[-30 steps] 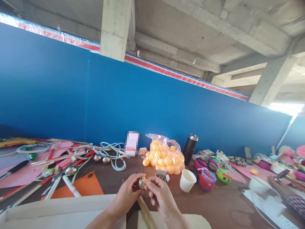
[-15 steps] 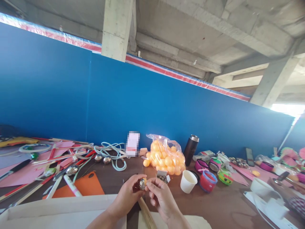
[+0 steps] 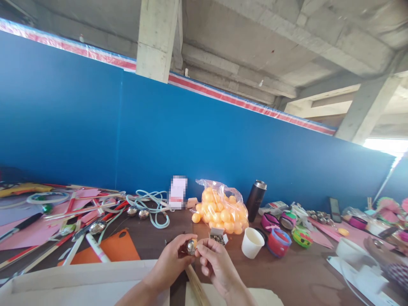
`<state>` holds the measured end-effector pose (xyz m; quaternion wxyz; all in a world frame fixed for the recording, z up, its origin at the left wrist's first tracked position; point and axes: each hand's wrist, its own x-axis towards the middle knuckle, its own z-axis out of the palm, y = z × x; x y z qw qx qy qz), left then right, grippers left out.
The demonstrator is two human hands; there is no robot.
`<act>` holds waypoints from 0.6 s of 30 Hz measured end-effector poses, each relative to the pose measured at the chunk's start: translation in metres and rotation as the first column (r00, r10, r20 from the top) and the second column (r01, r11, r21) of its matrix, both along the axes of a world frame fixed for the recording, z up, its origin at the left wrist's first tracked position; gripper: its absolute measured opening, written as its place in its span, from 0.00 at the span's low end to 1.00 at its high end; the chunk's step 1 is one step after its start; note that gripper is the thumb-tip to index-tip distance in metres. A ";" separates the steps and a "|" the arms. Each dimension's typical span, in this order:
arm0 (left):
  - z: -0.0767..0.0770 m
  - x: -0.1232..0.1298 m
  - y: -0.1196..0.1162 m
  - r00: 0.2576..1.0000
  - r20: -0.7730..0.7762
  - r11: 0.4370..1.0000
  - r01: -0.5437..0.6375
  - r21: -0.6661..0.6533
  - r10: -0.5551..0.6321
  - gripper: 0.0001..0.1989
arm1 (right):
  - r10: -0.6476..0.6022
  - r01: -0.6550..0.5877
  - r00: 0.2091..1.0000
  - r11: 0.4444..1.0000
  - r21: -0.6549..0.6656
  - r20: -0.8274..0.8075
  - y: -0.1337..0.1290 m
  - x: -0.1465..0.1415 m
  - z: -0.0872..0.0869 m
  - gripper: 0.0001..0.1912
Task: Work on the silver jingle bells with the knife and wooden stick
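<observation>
In front of me, my left hand (image 3: 173, 260) is closed around a shiny silver metal ball (image 3: 191, 247), with a bit of orange showing at its upper edge. My right hand (image 3: 216, 263) pinches thumb and forefinger together right against the ball's right side; whatever sits between those fingertips is too small to tell. Under both hands a wooden handle (image 3: 196, 285) slants toward me, its far end hidden by my left hand. Just beyond the right hand stands a small open box (image 3: 217, 234) of tiny dark metal pieces.
A clear bag of orange balls (image 3: 221, 212) lies behind the hands, with a black bottle (image 3: 256, 199) and white paper cup (image 3: 252, 243) to its right. Papers and sticks clutter the left. Another person's hand (image 3: 376, 250) works at far right, beyond a white power strip (image 3: 353, 278).
My hands and the metal ball hold almost the same position. At the far right, the other person's hand and the dark object near it have shifted slightly.
</observation>
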<state>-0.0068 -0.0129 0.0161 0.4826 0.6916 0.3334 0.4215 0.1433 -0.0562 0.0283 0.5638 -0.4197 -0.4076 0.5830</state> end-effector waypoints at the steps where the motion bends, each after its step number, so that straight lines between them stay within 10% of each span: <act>1: 0.000 0.000 0.000 1.000 -0.007 1.000 -0.003 0.005 0.003 0.22 | -0.002 0.002 1.000 1.000 0.000 0.002 0.000 0.000 0.000 0.14; 18: -0.001 -0.001 0.002 0.994 -0.112 0.995 0.006 0.100 0.005 0.22 | -0.033 0.034 0.997 0.999 -0.005 0.067 0.004 0.001 -0.007 0.16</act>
